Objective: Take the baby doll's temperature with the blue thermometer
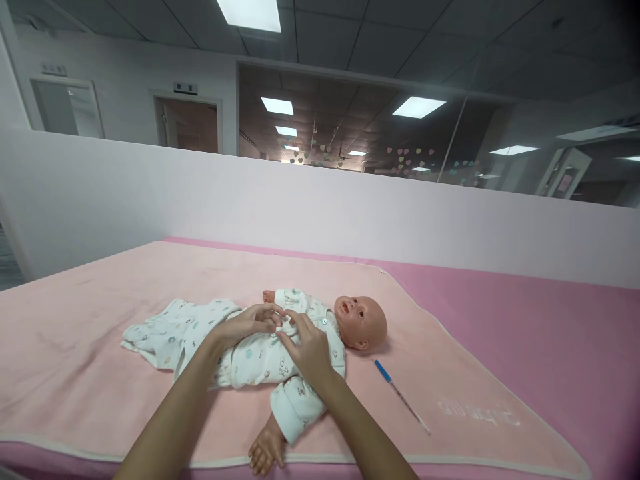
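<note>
Head view, bald plastic baby doll (367,323) in white printed cotton-like clothing (253,363), laid on pale pink blanket (85,313), chest partly covered by left hand (257,319) and right hand (311,343), each grip half-curled, whether clothing is pinched cannot be told

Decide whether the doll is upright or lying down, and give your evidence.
Lying on its back: the doll has its face upward, its head resting on the peach blanket, and its arms out to either side.

On the blanket (95,327) lay the doll (280,353), my left hand (257,319) and right hand (309,341) upon its shirt (255,363). The stick (393,384) lay before its head (365,323); the wall (300,210) stood behind.
</note>
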A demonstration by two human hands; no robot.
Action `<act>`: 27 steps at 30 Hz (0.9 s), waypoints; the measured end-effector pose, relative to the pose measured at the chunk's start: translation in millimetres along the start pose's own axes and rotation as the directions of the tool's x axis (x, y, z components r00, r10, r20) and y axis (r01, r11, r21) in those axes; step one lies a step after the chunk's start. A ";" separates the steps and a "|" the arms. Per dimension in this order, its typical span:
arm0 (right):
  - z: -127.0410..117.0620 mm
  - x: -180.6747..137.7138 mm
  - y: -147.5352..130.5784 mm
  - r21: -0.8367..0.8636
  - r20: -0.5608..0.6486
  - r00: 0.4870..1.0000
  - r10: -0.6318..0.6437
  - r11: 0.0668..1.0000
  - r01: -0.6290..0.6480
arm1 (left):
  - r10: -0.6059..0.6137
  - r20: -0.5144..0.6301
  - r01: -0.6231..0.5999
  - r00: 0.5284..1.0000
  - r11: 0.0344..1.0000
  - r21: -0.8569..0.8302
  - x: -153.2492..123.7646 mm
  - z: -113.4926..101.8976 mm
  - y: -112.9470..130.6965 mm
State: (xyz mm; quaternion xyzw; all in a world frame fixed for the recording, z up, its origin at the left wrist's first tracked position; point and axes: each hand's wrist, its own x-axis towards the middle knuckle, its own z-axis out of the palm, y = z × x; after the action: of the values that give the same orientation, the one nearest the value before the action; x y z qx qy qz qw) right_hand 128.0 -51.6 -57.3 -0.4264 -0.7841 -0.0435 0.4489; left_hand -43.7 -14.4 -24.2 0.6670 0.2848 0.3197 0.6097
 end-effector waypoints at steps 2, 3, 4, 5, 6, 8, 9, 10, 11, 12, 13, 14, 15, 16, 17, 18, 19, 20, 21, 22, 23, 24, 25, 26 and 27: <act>0.3 0.1 0.5 -0.003 -0.005 1.000 0.007 1.000 -0.007 | -0.006 -0.001 0.006 1.000 1.000 0.006 -0.1 0.9 1.2; 0.7 0.1 0.9 -0.004 -0.004 1.000 0.009 1.000 -0.009 | -0.010 -0.003 0.010 1.000 1.000 0.013 -0.2 1.4 1.8; 1.0 0.0 1.2 -0.006 -0.003 1.000 0.010 1.000 -0.010 | -0.013 -0.006 0.013 1.000 1.000 0.020 -0.3 1.9 2.2; 1.4 -0.1 1.6 -0.007 -0.004 1.000 0.009 1.000 -0.009 | -0.015 -0.011 0.015 1.000 0.999 0.028 -0.4 2.2 2.5; 1.8 -0.2 1.8 -0.008 -0.003 1.000 0.005 1.000 -0.005 | -0.017 -0.016 0.017 1.000 0.999 0.035 -0.4 2.4 2.5; 2.2 -0.4 2.2 -0.010 -0.001 1.000 -0.005 1.000 0.005 | -0.016 -0.027 0.018 0.999 0.999 0.049 -0.1 2.3 1.7; 2.2 -0.5 2.3 -0.009 0.001 1.000 -0.009 1.000 0.009 | -0.015 -0.032 0.017 0.999 0.998 0.052 0.1 2.0 0.9; 2.2 -0.6 2.3 -0.006 0.003 1.000 -0.013 1.000 0.013 | -0.014 -0.036 0.016 0.999 0.998 0.055 0.4 1.5 0.0; 2.1 -0.7 2.4 -0.003 0.006 1.000 -0.017 1.000 0.017 | -0.012 -0.040 0.014 0.999 0.998 0.055 0.7 1.1 -0.9; 2.0 -0.8 2.6 0.000 0.012 1.000 -0.021 1.000 0.021 | -0.010 -0.043 0.013 0.999 0.999 0.053 1.0 0.6 -1.8; 1.9 -1.0 2.7 0.000 0.019 1.000 -0.023 1.000 0.023 | -0.009 -0.045 0.011 0.999 0.999 0.049 1.2 0.3 -2.4; 1.8 -1.1 2.9 -0.001 0.027 0.999 -0.022 1.000 0.022 | -0.011 -0.043 0.013 0.999 0.999 0.044 1.4 0.1 -2.7; 1.7 -1.3 3.1 -0.004 0.035 0.999 -0.021 1.000 0.021 | -0.013 -0.041 0.015 0.999 0.999 0.041 1.4 0.1 -2.8; 1.7 -1.4 3.2 -0.008 0.042 0.999 -0.019 1.000 0.020 | -0.015 -0.039 0.016 0.999 0.999 0.038 1.4 0.2 -2.7; 1.8 -1.5 3.3 -0.013 0.047 0.999 -0.019 1.000 0.020 | -0.016 -0.037 0.017 0.999 0.999 0.039 1.3 0.4 -2.5; 2.0 -1.5 3.3 -0.017 0.049 0.999 -0.021 1.000 0.022 | -0.015 -0.037 0.017 0.999 0.999 0.044 1.3 0.6 -2.2; 2.2 -1.5 3.3 -0.022 0.048 0.999 -0.024 0.999 0.025 | -0.012 -0.042 0.014 0.999 0.998 0.053 1.3 0.7 -2.1; 2.5 -1.5 3.2 -0.029 0.047 0.999 -0.027 0.999 0.028 | -0.009 -0.048 0.012 0.999 0.998 0.065 1.4 0.7 -2.1; 2.9 -1.4 3.1 -0.038 0.045 0.999 -0.027 0.999 0.029 | -0.005 -0.055 0.009 0.998 0.997 0.075 1.6 0.4 -2.3; 3.4 -1.3 3.0 -0.049 0.042 0.999 -0.025 0.998 0.027 | -0.004 -0.057 0.008 0.998 0.997 0.082 1.9 0.0 -2.7; 3.8 -1.2 2.9 -0.059 0.038 0.999 -0.020 0.998 0.022 | -0.003 -0.055 0.008 0.999 0.996 0.087 2.2 -0.5 -3.2; 4.2 -1.1 2.8 -0.069 0.034 0.999 -0.013 0.998 0.015 | -0.003 -0.045 0.007 0.999 0.996 0.090 2.5 -1.0 -3.7; 4.6 -1.1 2.8 -0.077 0.029 1.000 -0.005 0.997 0.007 | -0.004 -0.033 0.007 0.999 0.996 0.091 2.8 -1.4 -4.1; 4.9 -1.1 2.8 -0.083 0.024 1.000 0.002 0.997 0.000 | -0.005 -0.022 0.007 1.000 0.996 0.092 3.0 -1.6 -4.4; 5.0 -1.1 3.0 -0.089 0.023 1.000 0.008 0.996 -0.006 | -0.006 -0.015 0.007 1.000 0.996 0.094 3.1 -1.6 -4.3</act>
State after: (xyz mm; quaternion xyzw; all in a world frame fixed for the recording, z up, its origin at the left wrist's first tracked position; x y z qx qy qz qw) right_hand 127.0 -48.1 -62.1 -0.4492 -0.7849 -0.0717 0.4207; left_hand -42.9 -10.6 -28.2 0.6916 0.3062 0.3088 0.5767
